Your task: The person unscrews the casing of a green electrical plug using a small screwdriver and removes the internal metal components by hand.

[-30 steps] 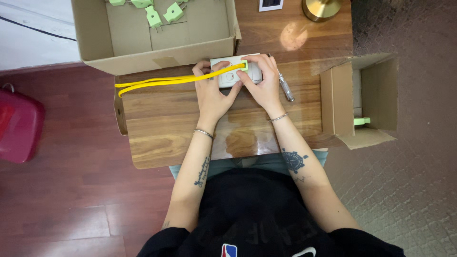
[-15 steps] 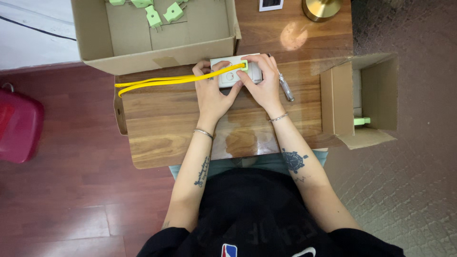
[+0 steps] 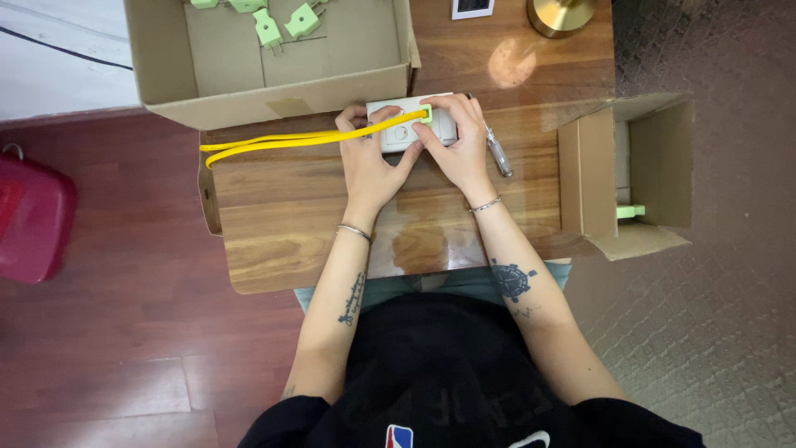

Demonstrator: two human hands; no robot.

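Both hands rest on a white socket plate (image 3: 412, 124) lying flat at the far middle of the wooden worktop (image 3: 315, 224), just in front of the large cardboard box (image 3: 274, 87). The left hand (image 3: 369, 162) pins the plate's near-left side, fingers curled over its edge and across the yellow cable (image 3: 290, 139). The right hand (image 3: 454, 141) presses with its fingertips on the green plug (image 3: 426, 114) seated at the plate's top.

The step in hand looks like seating or testing the plug in the socket. Judging from this, the next move calls for a steady hold on the plate while the plug is pushed home or pulled straight out.

Counted: one plate, one yellow cable looped double toward the left edge, about four loose green plugs (image 3: 267, 29) visible in the large box, one more green piece (image 3: 630, 211) in the smaller open box (image 3: 634, 178) at right, and one pen-like tool (image 3: 500, 154) beside the right hand.
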